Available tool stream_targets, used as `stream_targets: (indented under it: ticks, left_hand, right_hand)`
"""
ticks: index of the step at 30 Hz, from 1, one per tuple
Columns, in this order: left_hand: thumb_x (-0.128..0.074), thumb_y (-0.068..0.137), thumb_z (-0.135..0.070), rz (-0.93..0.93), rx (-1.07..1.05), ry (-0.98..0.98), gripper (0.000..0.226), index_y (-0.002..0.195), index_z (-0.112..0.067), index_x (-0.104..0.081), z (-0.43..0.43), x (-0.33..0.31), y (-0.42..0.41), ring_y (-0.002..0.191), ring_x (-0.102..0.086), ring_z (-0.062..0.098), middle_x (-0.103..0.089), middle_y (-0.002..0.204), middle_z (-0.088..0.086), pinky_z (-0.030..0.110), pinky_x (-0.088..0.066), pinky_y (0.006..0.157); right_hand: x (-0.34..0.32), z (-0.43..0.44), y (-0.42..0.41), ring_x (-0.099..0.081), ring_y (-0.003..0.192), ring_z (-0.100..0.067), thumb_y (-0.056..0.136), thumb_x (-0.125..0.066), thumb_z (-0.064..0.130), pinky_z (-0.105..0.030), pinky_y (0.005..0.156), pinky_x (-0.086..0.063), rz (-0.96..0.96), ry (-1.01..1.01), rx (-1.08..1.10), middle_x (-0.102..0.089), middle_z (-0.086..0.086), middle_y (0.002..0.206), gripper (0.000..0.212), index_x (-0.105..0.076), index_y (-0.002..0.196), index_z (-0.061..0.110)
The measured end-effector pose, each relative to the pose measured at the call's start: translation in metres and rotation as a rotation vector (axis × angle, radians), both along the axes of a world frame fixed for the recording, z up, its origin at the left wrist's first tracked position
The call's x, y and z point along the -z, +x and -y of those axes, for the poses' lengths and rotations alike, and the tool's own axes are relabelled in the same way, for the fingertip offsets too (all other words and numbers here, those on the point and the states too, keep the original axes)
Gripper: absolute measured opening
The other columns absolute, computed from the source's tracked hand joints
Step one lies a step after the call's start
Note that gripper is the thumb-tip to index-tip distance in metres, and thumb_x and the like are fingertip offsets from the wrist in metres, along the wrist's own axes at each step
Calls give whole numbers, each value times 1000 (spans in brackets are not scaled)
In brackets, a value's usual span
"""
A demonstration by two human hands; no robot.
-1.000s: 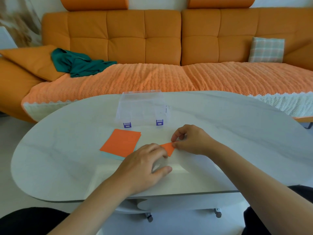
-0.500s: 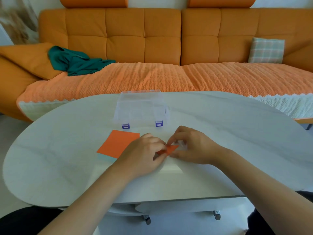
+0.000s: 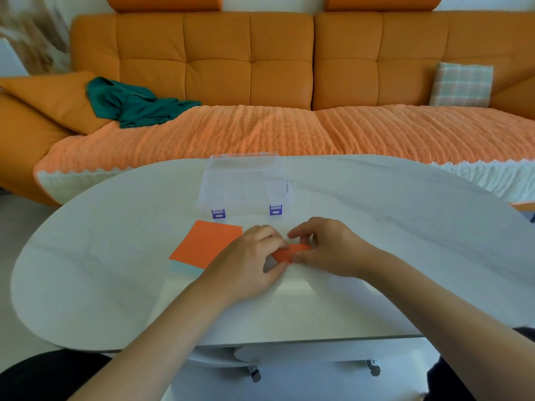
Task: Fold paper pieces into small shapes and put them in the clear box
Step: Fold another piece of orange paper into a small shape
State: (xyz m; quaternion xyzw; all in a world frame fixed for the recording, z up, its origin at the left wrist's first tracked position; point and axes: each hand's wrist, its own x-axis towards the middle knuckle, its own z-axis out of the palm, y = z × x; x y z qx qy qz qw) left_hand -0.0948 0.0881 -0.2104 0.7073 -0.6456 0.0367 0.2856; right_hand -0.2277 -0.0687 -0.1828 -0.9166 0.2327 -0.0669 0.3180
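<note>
Left hand (image 3: 246, 264) and right hand (image 3: 330, 250) both pinch orange paper piece (image 3: 291, 251) held between them, fingers curled over its ends, low over table (image 3: 405, 227); step looks like pressing crease; best done by lining up edges first, pinning one end with left fingertips, running right thumb along fold, keeping piece flat; counts: one table; one clear box (image 3: 246, 183) just beyond both hands; one orange sheet (image 3: 208, 244) left of left hand; one pale blue sheet (image 3: 185, 267) peeking beneath; one piece mid-fold; two purple latches (image 3: 218, 213).
</note>
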Motion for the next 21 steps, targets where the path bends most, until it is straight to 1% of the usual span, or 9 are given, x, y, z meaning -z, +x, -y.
stream_targets:
  ticks: [3, 6, 8, 10, 13, 16, 18, 19, 21]
  left_hand:
    - [-69, 88, -32, 23, -29, 0, 32, 118, -23, -65, -1, 1, -1, 112, -49, 7, -57, 119, -10, 18, -38, 97]
    - [-70, 85, -40, 8, -85, 38, 45, 127, -25, -59, -1, -2, -2, 123, -46, 9, -56, 129, -12, 24, -37, 105]
    - [-71, 85, -41, -99, -116, 76, 48, 129, -27, -56, -2, -5, -4, 118, -48, 7, -58, 126, -15, 25, -38, 102]
    - [-71, 87, -35, -257, -148, 92, 40, 125, -30, -59, -1, -9, -8, 108, -53, 3, -61, 118, -18, 21, -41, 96]
    - [-66, 90, -18, -539, -250, 22, 27, 110, -36, -66, 2, -16, -10, 81, -60, -1, -67, 94, -19, 13, -46, 78]
    - [-58, 91, -7, -830, -307, -33, 31, 108, -32, -66, 5, -24, -10, 67, -62, 7, -66, 76, -10, 20, -48, 69]
    - [-53, 91, -3, -998, -324, -37, 32, 110, -25, -65, 5, -30, -8, 61, -59, 9, -64, 73, -1, 21, -46, 62]
    - [-52, 92, -3, -1054, -327, -21, 31, 112, -22, -65, 4, -32, -8, 59, -58, 9, -64, 72, 2, 20, -45, 60]
    - [-54, 92, -6, -1082, -312, 54, 29, 116, -21, -62, 2, -35, -8, 58, -57, 9, -64, 72, 1, 22, -44, 62]
  right_hand:
    - [-4, 2, 1, -56, 72, -4, 71, -83, 47, -14, 64, -42, -28, 74, 17, -61, 12, 83, 28, -73, 95, 35]
    - [-7, 0, 2, -53, 70, -4, 73, -83, 33, -16, 64, -43, -44, 96, 4, -59, 11, 84, 16, -71, 84, 34]
    - [-9, -1, 1, -52, 67, -3, 76, -81, 30, -16, 61, -41, -42, 125, -12, -60, 12, 83, 14, -68, 79, 33]
    - [-11, -1, -1, -52, 65, -4, 76, -80, 29, -18, 62, -42, -15, 152, -23, -60, 14, 78, 13, -68, 80, 31]
    - [-11, 0, -2, -54, 67, -6, 80, -77, 24, -24, 68, -47, 75, 203, -45, -63, 12, 80, 16, -67, 88, 33]
    - [-15, -2, -7, -60, 78, -5, 81, -68, 12, -17, 69, -45, 148, 140, -119, -63, 12, 100, 46, -55, 113, 42]
    - [-17, -4, -11, -60, 93, -6, 78, -65, 2, -10, 74, -43, 222, 29, -198, -60, 14, 115, 58, -54, 121, 40]
    - [-18, -5, -11, -59, 98, -6, 78, -70, 2, -8, 77, -40, 273, -39, -225, -60, 13, 117, 53, -59, 117, 36]
    - [-18, -8, -10, -60, 102, -4, 79, -81, 14, -6, 82, -38, 372, -114, -230, -63, 10, 113, 29, -72, 101, 29]
